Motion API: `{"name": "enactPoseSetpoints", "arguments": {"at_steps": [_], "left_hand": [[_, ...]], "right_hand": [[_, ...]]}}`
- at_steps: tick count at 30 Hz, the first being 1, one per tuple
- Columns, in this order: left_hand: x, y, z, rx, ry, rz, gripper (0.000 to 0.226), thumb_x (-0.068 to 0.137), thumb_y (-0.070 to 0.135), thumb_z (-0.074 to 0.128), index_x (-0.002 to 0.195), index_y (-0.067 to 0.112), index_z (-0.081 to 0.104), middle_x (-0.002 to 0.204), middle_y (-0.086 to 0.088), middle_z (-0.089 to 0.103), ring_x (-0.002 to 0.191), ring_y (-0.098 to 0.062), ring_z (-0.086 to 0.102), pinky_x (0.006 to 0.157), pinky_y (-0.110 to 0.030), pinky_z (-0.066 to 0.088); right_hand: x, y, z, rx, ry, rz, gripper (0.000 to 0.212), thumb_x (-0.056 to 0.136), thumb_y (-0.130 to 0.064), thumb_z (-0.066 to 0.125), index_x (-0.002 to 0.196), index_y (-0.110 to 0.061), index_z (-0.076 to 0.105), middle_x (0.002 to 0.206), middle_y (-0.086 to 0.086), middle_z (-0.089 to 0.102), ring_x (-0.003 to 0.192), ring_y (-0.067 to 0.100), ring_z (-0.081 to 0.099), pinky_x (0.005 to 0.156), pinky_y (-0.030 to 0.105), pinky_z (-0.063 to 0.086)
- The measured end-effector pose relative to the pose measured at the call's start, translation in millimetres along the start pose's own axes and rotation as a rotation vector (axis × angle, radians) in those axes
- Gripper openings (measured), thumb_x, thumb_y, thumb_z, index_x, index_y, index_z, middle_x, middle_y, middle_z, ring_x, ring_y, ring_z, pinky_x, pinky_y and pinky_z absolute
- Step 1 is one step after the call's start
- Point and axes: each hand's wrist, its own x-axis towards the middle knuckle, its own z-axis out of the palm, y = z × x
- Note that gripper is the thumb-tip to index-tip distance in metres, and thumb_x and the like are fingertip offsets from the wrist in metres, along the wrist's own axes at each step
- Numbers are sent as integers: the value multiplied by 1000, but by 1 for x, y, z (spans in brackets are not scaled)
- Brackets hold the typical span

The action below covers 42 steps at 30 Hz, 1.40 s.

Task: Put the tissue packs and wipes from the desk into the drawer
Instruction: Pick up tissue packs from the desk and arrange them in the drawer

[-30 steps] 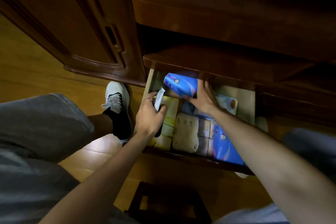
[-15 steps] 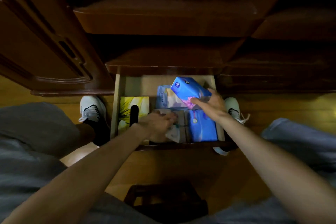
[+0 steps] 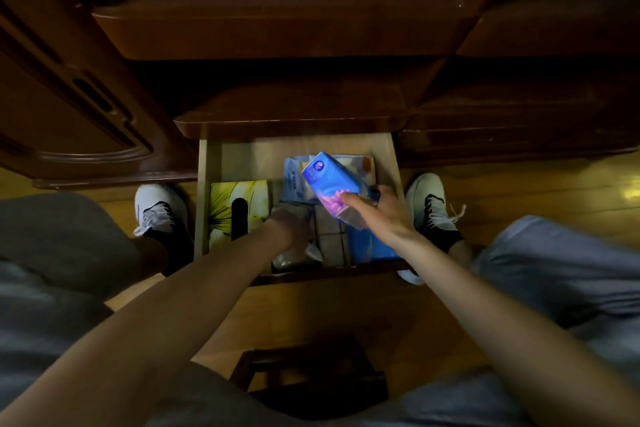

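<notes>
A blue tissue pack, glossy with a white round logo at its far end and a pink-purple print toward the near end, is held tilted above the open drawer, the person's right hand grasping its near end with curled fingers. Under it, the pale wooden drawer holds a light blue wipes pack at the back, a yellow flower-print tissue box with a dark oval slot at left, beige small packs in the middle and another blue pack at right. The left hand reaches down among the beige packs; blur hides whether it grips anything. White shoes flank the drawer on the wood floor.
</notes>
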Motion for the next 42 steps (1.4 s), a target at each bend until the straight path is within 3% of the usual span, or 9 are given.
{"name": "enactPoseSetpoints", "arguments": {"at_steps": [4, 9, 15, 21, 24, 27, 33, 37, 42], "left_hand": [[-3, -12, 16, -164, 157, 98, 42, 89, 35, 52, 130, 29, 58, 124, 0, 62, 110, -22, 59, 75, -32, 46], [-17, -48, 32, -794, 366, 77, 47, 77, 30, 55, 121, 44, 59, 113, 14, 64, 100, -14, 62, 69, -25, 47], [-24, -61, 31, -1654, 414, -142, 11, 93, 21, 61, 103, 17, 64, 89, -7, 77, 68, -19, 73, 53, -26, 55], [0, -15, 21, -1543, 482, -141, 20, 86, 27, 71, 102, 21, 61, 104, -10, 71, 89, -26, 71, 84, -45, 59], [7, -11, 27, -1533, 521, -173, 23, 84, 32, 76, 98, 24, 60, 105, -6, 70, 92, -24, 69, 85, -44, 58], [10, -10, 31, -1435, 502, -203, 40, 84, 29, 76, 119, 14, 63, 107, -8, 68, 95, -25, 67, 86, -42, 57], [12, -9, 31, -1528, 471, -198, 42, 82, 22, 78, 120, 12, 63, 106, -9, 68, 96, -25, 67, 88, -44, 57], [13, -9, 32, -1638, 458, -209, 54, 82, 19, 78, 132, 9, 58, 117, -11, 66, 107, -27, 65, 96, -45, 53], [11, -11, 26, -1810, 422, -215, 38, 88, 15, 70, 123, 6, 61, 88, -2, 69, 72, -12, 67, 55, -20, 51]], "right_hand": [[-10, 2, 14, -96, -86, 2, 121, 57, -92, 58, 151, -18, 37, 143, 4, 53, 120, 25, 57, 85, 32, 47], [-20, 7, 28, -172, -42, -37, 99, 71, -79, 67, 141, -16, 36, 137, 8, 49, 113, 24, 57, 77, 32, 43], [-34, -2, 48, -354, 67, -50, 88, 73, -76, 69, 128, -17, 34, 128, 7, 45, 99, 24, 58, 60, 30, 42], [-41, -5, 58, -482, 52, -56, 105, 62, -68, 83, 132, -10, 30, 133, 11, 43, 121, 33, 50, 90, 43, 48], [-40, 0, 58, -540, -76, -19, 108, 59, -65, 86, 133, -12, 28, 138, 12, 42, 126, 34, 46, 100, 43, 45], [-30, -4, 47, -593, -117, -98, 113, 56, -69, 84, 136, -11, 29, 140, 12, 40, 130, 34, 41, 104, 43, 42], [17, -12, 20, -900, -355, -472, 147, 62, -62, 86, 159, -15, -14, 169, 9, -12, 155, 30, -9, 125, 49, 5], [32, -7, 31, -1031, -304, -570, 151, 58, -66, 85, 159, -11, -13, 167, 17, 1, 154, 34, 1, 126, 47, 0], [34, -9, 28, -997, -294, -650, 149, 49, -66, 83, 156, -28, -13, 148, 18, 23, 140, 42, 22, 120, 48, 22]]}}
